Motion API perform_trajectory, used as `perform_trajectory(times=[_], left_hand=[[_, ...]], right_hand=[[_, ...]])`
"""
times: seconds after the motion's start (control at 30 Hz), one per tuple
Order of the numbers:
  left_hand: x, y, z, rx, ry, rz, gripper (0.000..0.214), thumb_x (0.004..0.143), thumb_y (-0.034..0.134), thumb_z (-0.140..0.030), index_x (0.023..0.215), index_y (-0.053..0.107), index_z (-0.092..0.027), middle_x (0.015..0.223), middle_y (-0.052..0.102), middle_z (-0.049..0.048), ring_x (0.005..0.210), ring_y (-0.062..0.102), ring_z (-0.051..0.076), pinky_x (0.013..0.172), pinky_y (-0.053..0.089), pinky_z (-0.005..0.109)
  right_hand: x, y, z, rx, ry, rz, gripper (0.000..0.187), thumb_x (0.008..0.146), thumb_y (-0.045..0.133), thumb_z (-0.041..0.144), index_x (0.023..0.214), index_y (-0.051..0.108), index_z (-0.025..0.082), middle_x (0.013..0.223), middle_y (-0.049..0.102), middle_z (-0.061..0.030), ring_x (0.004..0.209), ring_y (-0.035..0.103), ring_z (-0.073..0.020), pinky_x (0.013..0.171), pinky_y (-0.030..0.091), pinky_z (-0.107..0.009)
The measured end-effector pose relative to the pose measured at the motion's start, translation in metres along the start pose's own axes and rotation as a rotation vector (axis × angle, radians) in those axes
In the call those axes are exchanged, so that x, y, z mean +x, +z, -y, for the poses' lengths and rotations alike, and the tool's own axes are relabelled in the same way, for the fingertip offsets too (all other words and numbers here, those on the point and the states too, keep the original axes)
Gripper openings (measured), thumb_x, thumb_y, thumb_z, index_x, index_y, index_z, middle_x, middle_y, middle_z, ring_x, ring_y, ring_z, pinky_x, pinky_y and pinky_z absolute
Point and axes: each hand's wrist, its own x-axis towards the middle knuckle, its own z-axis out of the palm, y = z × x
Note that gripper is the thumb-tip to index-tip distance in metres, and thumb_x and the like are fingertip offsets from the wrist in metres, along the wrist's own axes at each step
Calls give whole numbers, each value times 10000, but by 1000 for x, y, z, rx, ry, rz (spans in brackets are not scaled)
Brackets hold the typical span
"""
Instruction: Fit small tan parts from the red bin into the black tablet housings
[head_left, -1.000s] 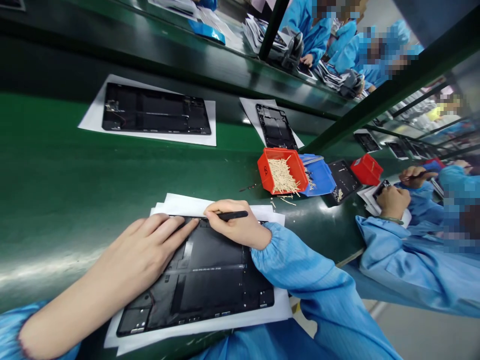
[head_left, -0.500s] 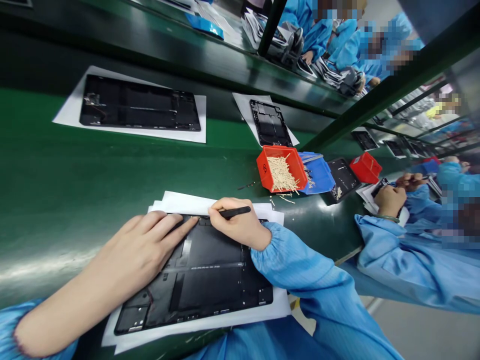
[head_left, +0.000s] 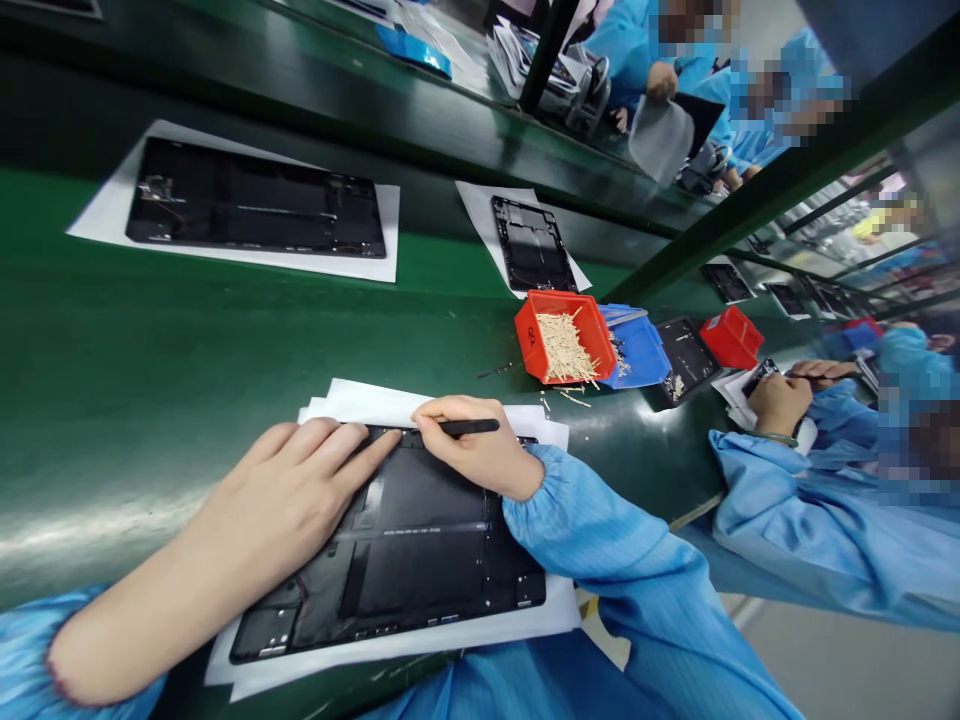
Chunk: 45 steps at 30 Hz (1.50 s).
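Note:
A black tablet housing (head_left: 420,570) lies inside up on stacked white paper sheets (head_left: 517,625), with a thin printed strip across its middle. Over its left side rests my left hand (head_left: 300,480), flat and holding nothing, the index fingertip pressing near the far edge. My right hand (head_left: 472,445) pinches slim black tweezers (head_left: 471,427) close to that fingertip. The working end of the tweezers is hidden by my fingers, so I cannot tell what it touches at the housing's far edge.
Beyond my right hand stand a red bin (head_left: 529,345) of small cream strips and a blue bin (head_left: 643,355). Two more housings lie on paper along the line, one a large black housing (head_left: 255,205). A green post (head_left: 750,220) slants at right; a co-worker's hand (head_left: 780,405) works beside me.
The two housings along the far side have shifted left. My hands hold almost the same pose over the tablet housing. Across the line, a co-worker has raised a dark panel and a translucent sheet.

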Motion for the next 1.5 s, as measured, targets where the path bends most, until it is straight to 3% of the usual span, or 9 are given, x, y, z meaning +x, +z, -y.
perform_trajectory(times=[0.2,0.4,0.5,0.8,0.9,1.03,1.27,1.5], left_hand=[[-2,2,0,27,-20,17,555,1008,363,-140,1476,648,-228,1152,750,132,1043,660,368,813,478,506],[-1,-2,-4,78,-13,72,562,1019,356,-95,1505,624,-183,1162,756,126,1048,668,359,815,489,501],[1,-2,-4,46,-33,33,563,1014,340,-95,1464,658,-212,1148,762,119,1059,678,351,801,484,489],[-3,-4,-4,76,-16,-134,378,1058,417,-124,1296,707,-175,1121,804,114,1012,694,325,810,489,476],[-5,-4,-4,63,-55,-204,291,1063,505,-178,1288,689,-193,1193,806,111,1088,695,347,856,492,480],[-3,-3,-6,57,-129,-219,373,1046,566,-207,1410,624,-144,1332,769,168,1186,687,403,888,498,519],[-2,-1,-6,66,-120,-203,324,1066,521,-213,1347,646,-110,1258,775,177,1163,698,399,898,518,517],[1,-1,-2,34,-114,-202,314,1061,538,-221,1301,677,-74,1234,753,187,1142,667,386,914,536,521]], right_hand=[[-6,-2,5,-25,-178,40,260,1073,547,296,978,774,214,912,819,-62,783,750,-174,775,604,-298],[-10,0,2,-55,-54,-113,201,990,616,266,850,756,227,829,803,-25,753,751,-166,754,605,-270],[-10,-1,2,-61,-13,-105,185,984,645,290,867,776,232,827,808,-24,740,751,-172,756,619,-279],[-12,2,4,-60,-159,-110,214,1031,594,247,924,776,209,863,819,-50,762,762,-168,777,625,-293],[-10,1,5,-46,-153,-83,209,1036,615,271,918,777,213,862,817,-47,766,761,-171,781,629,-299],[-4,1,5,22,-197,-33,217,1066,654,332,951,790,208,892,828,-51,788,767,-171,795,636,-299],[-5,4,-3,-22,-222,79,246,1109,613,357,1007,793,223,931,817,-65,830,765,-180,818,634,-314],[-5,1,-3,-8,-260,113,258,1108,619,369,991,797,224,907,816,-66,813,770,-184,786,639,-313]])
